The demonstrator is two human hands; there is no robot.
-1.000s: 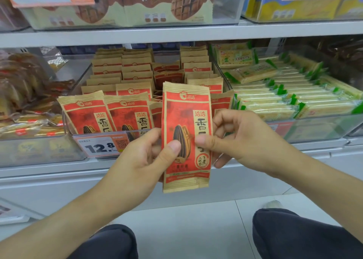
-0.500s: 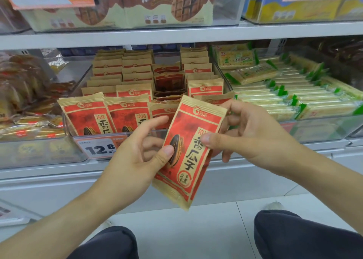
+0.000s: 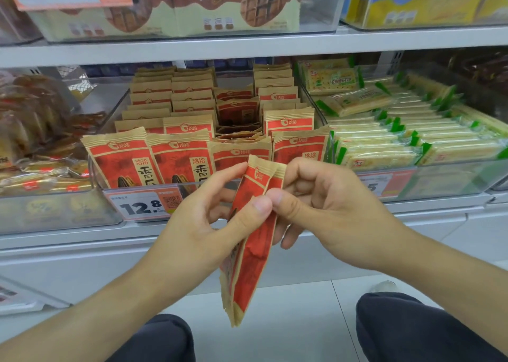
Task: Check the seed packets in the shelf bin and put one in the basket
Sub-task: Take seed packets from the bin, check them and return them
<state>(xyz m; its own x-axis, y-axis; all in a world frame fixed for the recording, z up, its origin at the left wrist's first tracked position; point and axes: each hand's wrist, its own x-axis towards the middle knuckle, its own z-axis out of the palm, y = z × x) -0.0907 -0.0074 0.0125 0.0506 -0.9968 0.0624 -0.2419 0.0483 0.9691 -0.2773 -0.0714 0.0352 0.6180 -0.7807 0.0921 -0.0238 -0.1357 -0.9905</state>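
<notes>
Both hands' grip hides bin (image 3: 99,181) packets (image 3: 121,161).

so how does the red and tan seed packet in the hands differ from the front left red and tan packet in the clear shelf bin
The held red and tan seed packet is turned nearly edge-on and tilted, pinched by the left hand and right hand; the front left red and tan bin packet stands upright, face-on, untouched. Both carry the same red label and logo.
</notes>
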